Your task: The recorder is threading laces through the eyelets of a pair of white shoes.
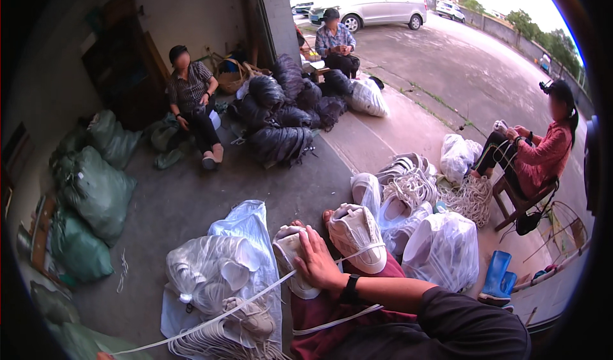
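Two off-white shoes rest on my maroon-clad legs: a left one (pixel 288 248) and a right one (pixel 357 232). My right hand (pixel 317 264), with a black wristband, lies over the left shoe with its fingers stretched out. A white shoelace (pixel 211 320) runs taut from the right shoe past the left one to the lower left edge. There, only a sliver of my left hand (pixel 104 356) shows, at the lace's end and apparently pinching it. Another strand of lace (pixel 338 319) crosses my thigh.
Bagged shoes (pixel 207 267) and a bundle of laces (pixel 220 344) lie to my left. More shoes (pixel 408 226), a lace pile (pixel 469 197) and a white bag (pixel 444 251) are right. Blue boots (pixel 498 276) stand beyond. Three people sit around black bundles (pixel 281 146) and green sacks (pixel 96 187).
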Action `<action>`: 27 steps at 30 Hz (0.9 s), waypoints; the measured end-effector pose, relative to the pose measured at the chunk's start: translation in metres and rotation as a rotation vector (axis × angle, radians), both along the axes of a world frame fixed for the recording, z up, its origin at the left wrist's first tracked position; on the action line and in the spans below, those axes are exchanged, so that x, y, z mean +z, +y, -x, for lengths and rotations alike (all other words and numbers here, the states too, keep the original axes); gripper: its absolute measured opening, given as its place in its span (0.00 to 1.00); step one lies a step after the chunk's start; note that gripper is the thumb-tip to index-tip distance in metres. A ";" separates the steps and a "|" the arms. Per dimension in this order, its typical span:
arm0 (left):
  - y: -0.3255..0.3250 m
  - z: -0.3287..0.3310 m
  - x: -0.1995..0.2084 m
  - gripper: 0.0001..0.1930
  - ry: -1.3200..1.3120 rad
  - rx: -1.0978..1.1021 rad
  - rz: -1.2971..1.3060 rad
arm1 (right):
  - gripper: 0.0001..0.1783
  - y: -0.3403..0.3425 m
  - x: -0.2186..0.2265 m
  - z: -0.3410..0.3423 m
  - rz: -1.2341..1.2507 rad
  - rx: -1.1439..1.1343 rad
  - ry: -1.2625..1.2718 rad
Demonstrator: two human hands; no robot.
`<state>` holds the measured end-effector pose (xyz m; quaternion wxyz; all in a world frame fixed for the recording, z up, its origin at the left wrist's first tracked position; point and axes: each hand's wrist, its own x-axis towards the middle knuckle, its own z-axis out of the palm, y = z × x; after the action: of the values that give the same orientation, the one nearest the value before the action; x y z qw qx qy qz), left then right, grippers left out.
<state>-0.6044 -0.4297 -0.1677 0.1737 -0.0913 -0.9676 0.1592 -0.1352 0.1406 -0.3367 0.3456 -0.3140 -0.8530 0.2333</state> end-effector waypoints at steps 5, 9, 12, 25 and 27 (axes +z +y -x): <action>-0.014 0.002 -0.006 0.12 -0.054 -0.042 -0.013 | 0.40 -0.005 -0.001 0.010 -0.012 0.023 0.013; 0.013 -0.014 -0.004 0.11 -0.071 -0.008 0.014 | 0.39 -0.006 -0.007 0.013 0.032 0.012 -0.005; 0.018 -0.022 -0.003 0.11 -0.091 0.016 -0.001 | 0.40 -0.007 -0.010 0.017 0.023 0.025 -0.002; -0.018 -0.006 -0.037 0.11 0.025 0.051 0.063 | 0.39 -0.010 -0.012 0.022 0.003 0.045 0.026; -0.020 -0.007 -0.038 0.11 0.033 0.084 0.033 | 0.39 -0.010 -0.011 0.021 0.004 0.045 0.026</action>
<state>-0.5973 -0.4499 -0.2053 0.1816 -0.0508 -0.9648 0.1836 -0.1564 0.1307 -0.3477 0.3506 -0.2925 -0.8548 0.2467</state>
